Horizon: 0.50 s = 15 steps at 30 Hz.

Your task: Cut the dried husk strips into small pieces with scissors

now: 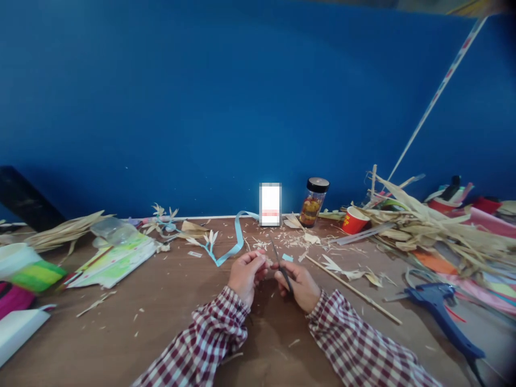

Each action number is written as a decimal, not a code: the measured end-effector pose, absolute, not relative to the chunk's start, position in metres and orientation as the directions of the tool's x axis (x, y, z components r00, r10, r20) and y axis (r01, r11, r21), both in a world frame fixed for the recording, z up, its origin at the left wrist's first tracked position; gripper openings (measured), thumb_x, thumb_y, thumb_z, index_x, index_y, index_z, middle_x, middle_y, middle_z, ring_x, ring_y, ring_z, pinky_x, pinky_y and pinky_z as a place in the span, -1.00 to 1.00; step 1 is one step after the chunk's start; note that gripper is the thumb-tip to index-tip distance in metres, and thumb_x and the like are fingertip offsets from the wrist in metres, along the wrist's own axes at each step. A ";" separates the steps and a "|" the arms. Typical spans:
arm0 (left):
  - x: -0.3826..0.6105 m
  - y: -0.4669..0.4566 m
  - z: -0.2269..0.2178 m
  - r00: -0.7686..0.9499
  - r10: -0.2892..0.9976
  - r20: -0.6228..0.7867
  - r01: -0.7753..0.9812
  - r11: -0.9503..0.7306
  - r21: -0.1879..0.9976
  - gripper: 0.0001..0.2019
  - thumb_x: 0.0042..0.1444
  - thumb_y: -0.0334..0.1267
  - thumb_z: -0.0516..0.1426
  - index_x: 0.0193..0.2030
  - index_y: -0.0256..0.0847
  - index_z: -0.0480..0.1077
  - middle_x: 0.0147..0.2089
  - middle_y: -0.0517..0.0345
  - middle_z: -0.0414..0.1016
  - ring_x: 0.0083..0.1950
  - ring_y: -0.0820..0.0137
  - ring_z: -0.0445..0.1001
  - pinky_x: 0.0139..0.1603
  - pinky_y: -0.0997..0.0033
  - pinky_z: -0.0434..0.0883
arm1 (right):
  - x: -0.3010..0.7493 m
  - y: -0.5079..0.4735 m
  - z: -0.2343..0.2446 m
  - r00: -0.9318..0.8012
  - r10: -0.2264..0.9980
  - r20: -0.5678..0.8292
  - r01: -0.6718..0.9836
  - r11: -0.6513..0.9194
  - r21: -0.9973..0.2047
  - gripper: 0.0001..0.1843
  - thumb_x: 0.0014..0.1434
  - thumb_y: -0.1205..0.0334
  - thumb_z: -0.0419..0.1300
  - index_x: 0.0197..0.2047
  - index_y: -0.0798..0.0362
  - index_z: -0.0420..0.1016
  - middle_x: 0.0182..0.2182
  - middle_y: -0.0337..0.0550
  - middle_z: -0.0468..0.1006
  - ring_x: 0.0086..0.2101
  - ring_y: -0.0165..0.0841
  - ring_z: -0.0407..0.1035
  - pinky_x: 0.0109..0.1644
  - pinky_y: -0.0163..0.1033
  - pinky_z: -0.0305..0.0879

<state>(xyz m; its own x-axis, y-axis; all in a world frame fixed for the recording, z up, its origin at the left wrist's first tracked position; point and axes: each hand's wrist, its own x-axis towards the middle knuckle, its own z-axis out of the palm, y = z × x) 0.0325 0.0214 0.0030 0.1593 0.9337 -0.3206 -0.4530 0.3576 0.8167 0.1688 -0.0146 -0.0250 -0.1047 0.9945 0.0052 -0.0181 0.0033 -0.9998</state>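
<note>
My left hand is closed in a pinch on a small pale piece of dried husk, mostly covered by the fingers. Scissors are gripped in my right hand, their blades pointing up and away, close beside the left fingertips. Both hands are just above the brown table. Beyond them lie many husk snippets and a small light blue scrap. To the left, a light blue ribbon runs to a small white husk flower with a blue stem.
On the right are a blue glue gun, a thin stick, a heap of dried husks and a red paper cup. A black-lidded jar stands near the blue wall. At left are a painted sheet and a tub.
</note>
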 end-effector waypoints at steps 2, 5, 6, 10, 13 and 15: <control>0.032 0.022 0.002 0.185 0.925 -0.331 -0.473 0.379 0.795 -0.86 -0.11 -0.41 0.19 -0.35 -0.31 0.36 -0.52 0.17 0.43 -0.56 0.60 0.37 -0.60 0.69 0.34 | 0.169 -0.014 -0.025 -0.068 0.997 0.021 -0.042 0.019 -0.999 -0.69 0.01 0.10 0.16 -0.20 0.11 0.34 -0.65 -0.38 0.32 -0.65 -0.50 0.23 -0.57 -0.38 0.19; 0.033 0.021 0.000 0.198 0.912 -0.360 -0.471 0.410 0.781 -0.85 -0.11 -0.40 0.20 -0.35 -0.28 0.35 -0.55 0.23 0.39 -0.60 0.62 0.34 -0.65 0.71 0.32 | 0.171 -0.012 -0.024 0.008 0.999 0.045 -0.079 0.046 -0.996 -0.66 -0.05 0.14 0.22 -0.19 0.07 0.32 -0.60 -0.35 0.36 -0.60 -0.48 0.27 -0.53 -0.35 0.22; 0.034 0.020 0.000 0.198 0.909 -0.366 -0.465 0.416 0.782 -0.85 -0.11 -0.40 0.20 -0.34 -0.28 0.35 -0.56 0.25 0.38 -0.61 0.63 0.33 -0.66 0.71 0.31 | 0.171 -0.011 -0.024 0.029 0.998 0.051 -0.091 0.054 -0.994 -0.63 -0.08 0.15 0.24 -0.18 0.06 0.32 -0.57 -0.34 0.38 -0.58 -0.46 0.29 -0.50 -0.34 0.23; 0.038 0.017 -0.001 0.182 0.909 -0.375 -0.418 0.417 0.807 -0.85 -0.13 -0.39 0.21 -0.35 -0.29 0.36 -0.59 0.26 0.36 -0.64 0.64 0.30 -0.69 0.72 0.28 | 0.174 -0.009 -0.024 0.088 0.993 0.074 -0.129 0.085 -0.988 -0.54 -0.19 0.21 0.31 -0.16 0.04 0.33 -0.45 -0.28 0.42 -0.46 -0.42 0.33 -0.40 -0.33 0.27; 0.040 0.016 -0.004 0.170 0.919 -0.355 -0.351 0.393 0.850 -0.83 -0.16 -0.37 0.22 -0.36 -0.30 0.37 -0.63 0.28 0.34 -0.66 0.64 0.27 -0.71 0.73 0.23 | 0.175 -0.007 -0.026 0.116 0.989 0.086 -0.140 0.102 -0.985 -0.56 -0.18 0.22 0.31 -0.17 0.04 0.34 -0.46 -0.30 0.40 -0.46 -0.44 0.32 -0.39 -0.33 0.26; 0.040 0.016 -0.006 0.163 0.929 -0.333 -0.307 0.369 0.877 -0.80 -0.20 -0.33 0.24 -0.37 -0.30 0.37 -0.65 0.29 0.33 -0.68 0.65 0.24 -0.73 0.72 0.18 | 0.175 -0.007 -0.027 0.120 0.988 0.092 -0.140 0.109 -0.984 -0.57 -0.16 0.22 0.30 -0.17 0.05 0.34 -0.49 -0.31 0.39 -0.49 -0.46 0.30 -0.42 -0.34 0.25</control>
<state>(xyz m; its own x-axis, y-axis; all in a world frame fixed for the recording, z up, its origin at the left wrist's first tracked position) 0.0404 0.0159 -0.0062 0.1630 0.9287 -0.3332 -0.3070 0.3687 0.8774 0.1751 -0.0065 -0.0272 0.1198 0.9885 0.0923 -0.1404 0.1089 -0.9841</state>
